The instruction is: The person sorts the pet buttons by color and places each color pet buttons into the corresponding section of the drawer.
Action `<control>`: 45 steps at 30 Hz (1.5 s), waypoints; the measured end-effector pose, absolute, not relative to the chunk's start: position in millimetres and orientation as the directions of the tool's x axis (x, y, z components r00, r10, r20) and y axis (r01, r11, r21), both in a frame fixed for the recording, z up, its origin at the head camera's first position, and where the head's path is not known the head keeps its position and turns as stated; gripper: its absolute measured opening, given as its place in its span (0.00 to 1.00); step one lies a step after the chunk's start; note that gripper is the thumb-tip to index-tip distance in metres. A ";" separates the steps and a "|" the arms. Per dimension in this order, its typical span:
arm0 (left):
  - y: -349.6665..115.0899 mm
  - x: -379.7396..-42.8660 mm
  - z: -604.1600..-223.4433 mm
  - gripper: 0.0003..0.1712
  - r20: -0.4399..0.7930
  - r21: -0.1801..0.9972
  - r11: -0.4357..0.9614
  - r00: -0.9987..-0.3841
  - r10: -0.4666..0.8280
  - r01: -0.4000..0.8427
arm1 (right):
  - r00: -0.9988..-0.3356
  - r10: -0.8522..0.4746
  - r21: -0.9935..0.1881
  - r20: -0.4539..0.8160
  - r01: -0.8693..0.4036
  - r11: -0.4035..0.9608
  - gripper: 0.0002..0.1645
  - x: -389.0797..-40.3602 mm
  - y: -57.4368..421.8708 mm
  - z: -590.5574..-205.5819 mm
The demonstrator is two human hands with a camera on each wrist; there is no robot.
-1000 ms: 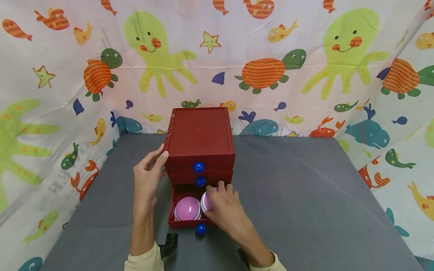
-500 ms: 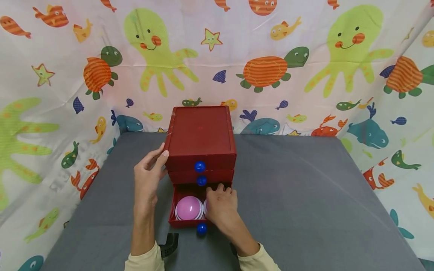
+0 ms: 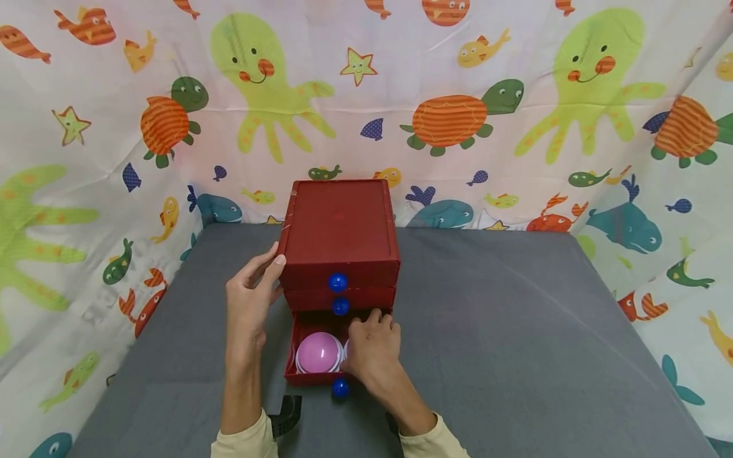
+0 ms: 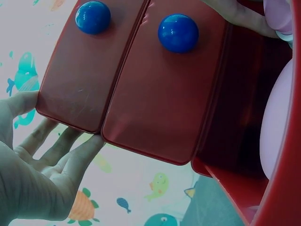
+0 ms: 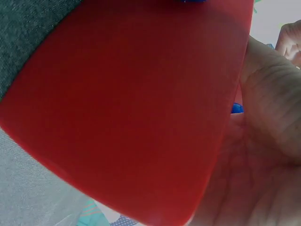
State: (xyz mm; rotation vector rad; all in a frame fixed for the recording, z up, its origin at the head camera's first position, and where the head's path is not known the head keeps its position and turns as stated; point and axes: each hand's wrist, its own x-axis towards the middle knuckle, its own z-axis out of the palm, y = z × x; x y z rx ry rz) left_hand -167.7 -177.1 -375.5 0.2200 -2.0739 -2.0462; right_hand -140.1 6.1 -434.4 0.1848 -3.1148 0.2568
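Note:
A red chest of drawers [image 3: 338, 219] with blue ball knobs [image 3: 338, 282] stands mid-table, its bottom drawer [image 3: 312, 379] pulled out. My left hand [image 3: 252, 292] braces the chest's left side; in the left wrist view its thumb and fairly straight fingers [image 4: 40, 136] touch the edge. A pink domed round thing with a white rim [image 3: 318, 352] sits in the drawer's left half. In the right half, my right hand [image 3: 375, 346] curls over a second pink domed thing [image 4: 280, 16], mostly hidden beneath it. The drawer front fills most of the right wrist view.
Grey cloth [image 3: 504, 331] covers the table around the chest. A white curtain with sea animals [image 3: 355, 121] hangs behind and along both sides. A black strap end [image 3: 286, 415] sticks out from my left wrist.
My right hand has moved slightly left and down into the drawer with the second pink domed thing, which was more visible before. My left hand has stayed on the chest.

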 end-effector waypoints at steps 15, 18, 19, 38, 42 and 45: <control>-176.1 -168.1 -376.4 0.26 0.049 0.999 0.006 -0.967 -0.250 0.049 | -0.997 -0.079 -0.124 0.009 -0.080 0.989 0.34 -141.3 0.0 -436.5; -176.5 -168.2 -376.1 0.26 0.050 0.999 0.007 -0.967 -0.250 0.050 | -0.995 -0.100 -0.104 0.007 -0.100 0.990 0.28 -142.4 2.3 -435.4; -176.6 -168.2 -376.1 0.26 0.051 0.999 0.008 -0.967 -0.251 0.050 | -0.994 -0.109 -0.100 -0.005 -0.108 0.989 0.28 -142.7 3.2 -435.0; -176.3 -166.5 -376.6 0.26 0.061 0.998 0.002 -0.964 -0.258 0.063 | -0.895 -0.265 -0.107 0.358 -0.321 0.941 0.24 -81.6 14.6 -424.8; -176.1 -167.5 -376.8 0.26 0.059 0.998 0.005 -0.965 -0.256 0.060 | -0.847 -0.476 -0.075 0.237 -0.505 0.860 0.19 -58.1 11.8 -430.7; -175.8 -168.3 -377.8 0.26 0.063 0.998 0.001 -0.963 -0.260 0.064 | -0.792 -0.604 -0.068 0.089 -0.609 0.790 0.21 -54.4 8.3 -442.7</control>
